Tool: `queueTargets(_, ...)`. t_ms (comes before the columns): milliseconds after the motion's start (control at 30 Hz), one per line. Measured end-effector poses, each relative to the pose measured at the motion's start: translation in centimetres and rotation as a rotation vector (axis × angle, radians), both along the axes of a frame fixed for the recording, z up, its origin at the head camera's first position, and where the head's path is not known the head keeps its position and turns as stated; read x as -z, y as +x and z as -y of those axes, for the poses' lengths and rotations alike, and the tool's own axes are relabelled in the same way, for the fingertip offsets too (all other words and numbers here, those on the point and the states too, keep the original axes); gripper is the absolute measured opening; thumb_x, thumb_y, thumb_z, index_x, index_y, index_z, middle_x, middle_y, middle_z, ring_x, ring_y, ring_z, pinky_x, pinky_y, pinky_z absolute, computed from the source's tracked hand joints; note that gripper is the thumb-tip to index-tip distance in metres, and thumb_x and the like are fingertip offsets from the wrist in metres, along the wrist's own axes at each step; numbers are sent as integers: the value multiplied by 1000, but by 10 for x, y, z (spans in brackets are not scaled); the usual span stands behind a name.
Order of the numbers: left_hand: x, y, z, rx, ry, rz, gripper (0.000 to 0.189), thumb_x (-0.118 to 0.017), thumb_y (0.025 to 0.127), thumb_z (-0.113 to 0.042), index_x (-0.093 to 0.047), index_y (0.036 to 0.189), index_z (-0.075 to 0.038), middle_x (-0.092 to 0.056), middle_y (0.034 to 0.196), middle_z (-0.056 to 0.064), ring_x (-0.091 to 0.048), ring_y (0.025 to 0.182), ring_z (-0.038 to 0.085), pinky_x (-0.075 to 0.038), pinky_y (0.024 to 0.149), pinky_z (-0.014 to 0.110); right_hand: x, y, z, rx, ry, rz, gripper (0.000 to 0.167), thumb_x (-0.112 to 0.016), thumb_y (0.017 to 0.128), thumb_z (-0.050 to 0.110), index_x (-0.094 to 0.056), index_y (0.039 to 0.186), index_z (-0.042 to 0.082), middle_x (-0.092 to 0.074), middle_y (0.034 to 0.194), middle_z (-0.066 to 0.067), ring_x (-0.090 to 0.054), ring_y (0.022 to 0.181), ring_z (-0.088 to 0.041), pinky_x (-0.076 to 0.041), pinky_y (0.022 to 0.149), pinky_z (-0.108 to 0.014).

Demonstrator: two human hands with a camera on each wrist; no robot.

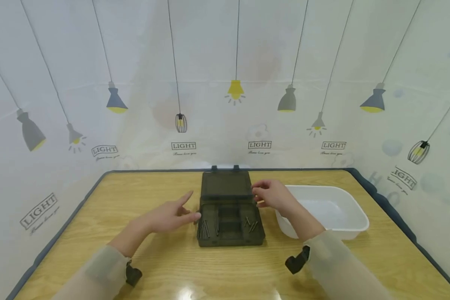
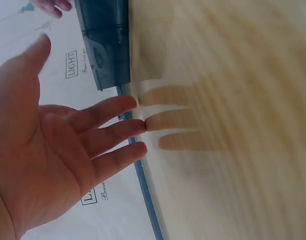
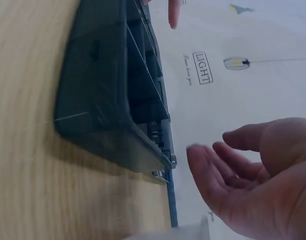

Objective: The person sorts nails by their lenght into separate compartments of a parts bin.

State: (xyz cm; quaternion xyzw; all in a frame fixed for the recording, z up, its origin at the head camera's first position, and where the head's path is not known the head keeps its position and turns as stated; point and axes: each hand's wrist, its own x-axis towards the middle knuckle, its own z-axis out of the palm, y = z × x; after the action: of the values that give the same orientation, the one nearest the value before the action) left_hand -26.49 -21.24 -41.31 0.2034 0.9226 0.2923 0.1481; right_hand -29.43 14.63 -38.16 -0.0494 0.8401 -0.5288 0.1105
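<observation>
A dark, see-through plastic case (image 1: 230, 241) sits on the table with its lid (image 1: 226, 184) tipped back. Thin metal rods, perhaps screws or nails (image 1: 205, 230), lie in its left compartments, and a few more in the right one. My left hand (image 1: 168, 216) is at the case's left side, thumb by its edge; in the left wrist view the fingers (image 2: 113, 135) spread straight with nothing in the palm. Beside the lid's right edge hovers my right hand (image 1: 274, 194), its fingers loosely bent. The right wrist view shows that hand (image 3: 262, 185) holding nothing.
A white plastic basin (image 1: 330, 207) stands right of the case, partly behind my right forearm. The wooden table (image 1: 165, 271) meets a pale curtain printed with lamps (image 1: 217, 125) at the back and sides. Each sleeve cuff has a black wrist device (image 1: 298, 260).
</observation>
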Motion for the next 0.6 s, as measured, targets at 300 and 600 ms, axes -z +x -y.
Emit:
queueTargets(300,2,-43,-7,-164,210,-42,58,-52,118,-39,-50,164,-3,-64,152,25,-68,133,41,-62,100,50,7,-36,19,150,70,14,40,-57,111,13,-66,146,-4,-62,150,-27,-62,131,-40,-54,111,-49)
queueTargets(600,16,-77,-33,-399,516,161,48,-56,114,-16,-53,156,8,-65,139,34,-76,96,28,-67,82,37,24,-54,32,253,66,28,42,-60,102,0,-69,143,-6,-69,141,-26,-55,82,-17,-41,64,-21)
